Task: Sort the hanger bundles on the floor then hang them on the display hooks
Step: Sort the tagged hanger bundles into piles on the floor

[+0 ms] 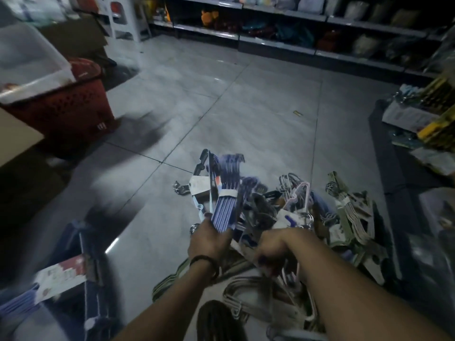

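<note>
Here left hand (209, 239) grips purple hanger bundle (225, 207); right hand (273, 247) grip blurred, cannot tell.

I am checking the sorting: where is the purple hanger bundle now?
In the head view, the purple hanger bundle is low at centre, gripped at its near end by the left hand, left of the mixed hanger pile on the floor.

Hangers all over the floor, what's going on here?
A person is sorting bundled hangers heaped in a pile on the tiled shop floor. Their left hand grips a blue bundle held up over the pile, while the right hand reaches down into it; blur hides whether it holds anything. An olive bundle lies at the pile's right side.
</note>
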Available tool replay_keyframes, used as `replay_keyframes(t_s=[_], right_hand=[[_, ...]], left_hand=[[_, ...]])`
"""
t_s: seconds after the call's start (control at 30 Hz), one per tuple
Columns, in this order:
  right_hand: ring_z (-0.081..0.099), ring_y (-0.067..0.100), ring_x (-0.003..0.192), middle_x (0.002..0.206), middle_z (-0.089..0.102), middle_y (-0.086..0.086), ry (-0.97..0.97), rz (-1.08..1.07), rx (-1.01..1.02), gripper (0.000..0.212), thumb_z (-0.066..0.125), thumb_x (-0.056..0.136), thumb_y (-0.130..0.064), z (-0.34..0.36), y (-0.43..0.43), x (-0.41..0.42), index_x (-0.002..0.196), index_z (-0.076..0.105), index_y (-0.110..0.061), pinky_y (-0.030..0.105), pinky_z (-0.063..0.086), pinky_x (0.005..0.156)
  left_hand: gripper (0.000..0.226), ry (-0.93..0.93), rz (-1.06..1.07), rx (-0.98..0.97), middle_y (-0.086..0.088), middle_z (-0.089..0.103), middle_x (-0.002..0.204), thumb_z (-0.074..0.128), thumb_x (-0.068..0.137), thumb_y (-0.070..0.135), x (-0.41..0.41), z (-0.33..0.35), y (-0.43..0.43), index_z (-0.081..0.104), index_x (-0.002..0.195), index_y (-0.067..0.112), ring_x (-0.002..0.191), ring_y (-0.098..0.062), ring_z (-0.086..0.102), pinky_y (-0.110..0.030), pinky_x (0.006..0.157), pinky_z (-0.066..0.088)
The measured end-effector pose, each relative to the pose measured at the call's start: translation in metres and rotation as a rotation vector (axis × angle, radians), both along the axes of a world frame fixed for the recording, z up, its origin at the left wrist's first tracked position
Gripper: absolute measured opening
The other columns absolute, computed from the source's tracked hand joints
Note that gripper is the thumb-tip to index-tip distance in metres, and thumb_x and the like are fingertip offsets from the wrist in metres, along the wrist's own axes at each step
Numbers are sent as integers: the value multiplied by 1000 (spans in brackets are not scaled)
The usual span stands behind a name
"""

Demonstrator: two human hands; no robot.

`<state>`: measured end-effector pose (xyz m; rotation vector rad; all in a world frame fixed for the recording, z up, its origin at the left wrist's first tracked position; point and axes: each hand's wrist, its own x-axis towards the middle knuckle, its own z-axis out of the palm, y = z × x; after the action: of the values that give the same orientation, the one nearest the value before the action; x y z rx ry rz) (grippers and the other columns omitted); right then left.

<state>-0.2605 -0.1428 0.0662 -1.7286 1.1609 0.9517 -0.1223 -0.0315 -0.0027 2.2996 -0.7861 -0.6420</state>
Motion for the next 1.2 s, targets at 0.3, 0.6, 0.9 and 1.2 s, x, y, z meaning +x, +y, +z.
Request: replay_keyframes(t_s=[0.3,0.6,0.9,1.2], right_hand=[[63,34,103,128,63,18,-453,-90,-436,55,41,106,-55,27,59,91,137,52,-11,32,44,77],[78,36,84,113,65,21,-712,-290,74,49,63,86,-5,42,203,221,125,40,-25,52,66,69],[75,36,85,102,70,6,-554,-12,-17,24,62,79,-21,-28,262,309,102,60,-27,53,65,76],[64,23,123,137,67,-3,-540,116,-29,62,51,78,-28,-170,274,357,139,61,-33,36,50,106]], left_hand=[[9,423,172,-394,-9,52,74,61,89,8,67,60,100,54,86,11,57,-23,50,-31,46,44],[13,793,499,-535,0,35,56,46,89,17,147,72,230,40,77,16,43,-14,30,-21,37,28],[49,280,636,-118,-6,72,118,57,81,14,204,-25,287,58,130,21,108,-30,69,-27,86,50],[49,343,815,84,-14,68,124,51,97,13,223,-91,292,46,146,18,100,-31,64,-32,82,47]])
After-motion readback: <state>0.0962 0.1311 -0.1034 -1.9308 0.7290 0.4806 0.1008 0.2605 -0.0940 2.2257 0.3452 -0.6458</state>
